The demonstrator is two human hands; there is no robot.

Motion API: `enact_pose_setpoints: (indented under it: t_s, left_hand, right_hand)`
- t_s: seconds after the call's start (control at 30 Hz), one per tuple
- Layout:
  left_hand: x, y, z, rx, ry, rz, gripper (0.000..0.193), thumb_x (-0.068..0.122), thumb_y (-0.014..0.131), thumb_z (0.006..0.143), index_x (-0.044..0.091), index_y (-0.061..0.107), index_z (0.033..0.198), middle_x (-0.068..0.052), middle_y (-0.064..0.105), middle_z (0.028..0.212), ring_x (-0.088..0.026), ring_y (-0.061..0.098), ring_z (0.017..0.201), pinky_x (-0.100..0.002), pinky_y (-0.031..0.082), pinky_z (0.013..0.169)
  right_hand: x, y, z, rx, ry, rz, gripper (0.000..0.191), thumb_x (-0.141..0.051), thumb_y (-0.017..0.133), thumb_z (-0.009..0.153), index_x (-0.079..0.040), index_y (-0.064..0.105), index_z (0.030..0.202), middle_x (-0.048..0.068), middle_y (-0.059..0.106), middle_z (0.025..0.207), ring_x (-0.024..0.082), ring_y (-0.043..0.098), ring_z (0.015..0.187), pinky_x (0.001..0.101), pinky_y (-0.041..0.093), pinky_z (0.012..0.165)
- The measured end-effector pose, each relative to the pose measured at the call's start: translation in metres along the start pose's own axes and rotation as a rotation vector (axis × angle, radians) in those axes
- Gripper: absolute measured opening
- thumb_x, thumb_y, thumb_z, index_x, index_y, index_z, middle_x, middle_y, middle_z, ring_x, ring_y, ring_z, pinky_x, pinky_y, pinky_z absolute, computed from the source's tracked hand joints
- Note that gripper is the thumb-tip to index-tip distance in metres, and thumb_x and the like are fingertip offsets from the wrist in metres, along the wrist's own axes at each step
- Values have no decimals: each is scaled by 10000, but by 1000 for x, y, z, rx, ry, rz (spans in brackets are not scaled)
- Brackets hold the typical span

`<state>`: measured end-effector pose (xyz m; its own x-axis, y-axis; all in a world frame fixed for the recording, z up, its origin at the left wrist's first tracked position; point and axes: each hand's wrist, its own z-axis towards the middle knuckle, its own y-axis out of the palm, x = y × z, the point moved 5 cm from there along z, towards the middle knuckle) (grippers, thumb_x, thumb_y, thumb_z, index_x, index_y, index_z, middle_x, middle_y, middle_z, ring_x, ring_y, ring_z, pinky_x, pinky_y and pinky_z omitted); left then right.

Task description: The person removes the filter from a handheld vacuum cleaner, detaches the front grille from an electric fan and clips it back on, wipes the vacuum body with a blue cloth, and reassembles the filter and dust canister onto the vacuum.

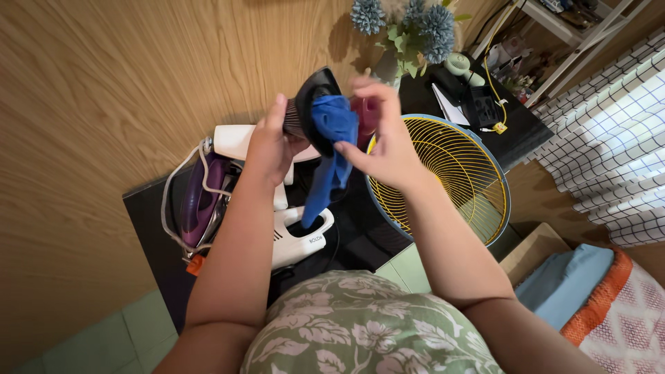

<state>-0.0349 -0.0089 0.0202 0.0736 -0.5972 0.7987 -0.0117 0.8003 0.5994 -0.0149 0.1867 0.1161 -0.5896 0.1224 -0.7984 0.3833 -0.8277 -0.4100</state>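
Largest first: wood-grain wall panel [118, 83] behind a low black table [149, 208]. On it, a round fan with yellow wire grille and blue rim [450, 173], a white handheld vacuum body [294, 239], and a purple steam iron with wound grey cord [197, 201]. Blue artificial flowers [409, 24] stand at the back.

Held above the table: a black brush nozzle attachment [312, 104], left hand [270, 145] wrapped shut around its bristle end. Right hand [388, 149] pinches a soft blue cloth [329, 152] against the nozzle's face; the rest hangs limp toward the vacuum.

Handling: nozzle looks like light, rigid plastic, best gripped at the neck. Cloth is floppy and slips easily; bunch it at the fingertips.
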Motion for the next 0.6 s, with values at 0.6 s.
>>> enact_pose_setpoints:
  t_s: [0.6]
  left_hand:
    - [-1, 2, -1, 102, -3, 290, 451, 481, 499, 998, 95, 683, 1141, -15, 710, 938, -135, 677, 804, -324, 581, 685]
  right_hand:
    - [9, 3, 4, 219, -56, -340, 388, -48, 831, 782, -60, 662, 1131, 69, 665, 1045, 233, 682, 981, 308, 546, 892]
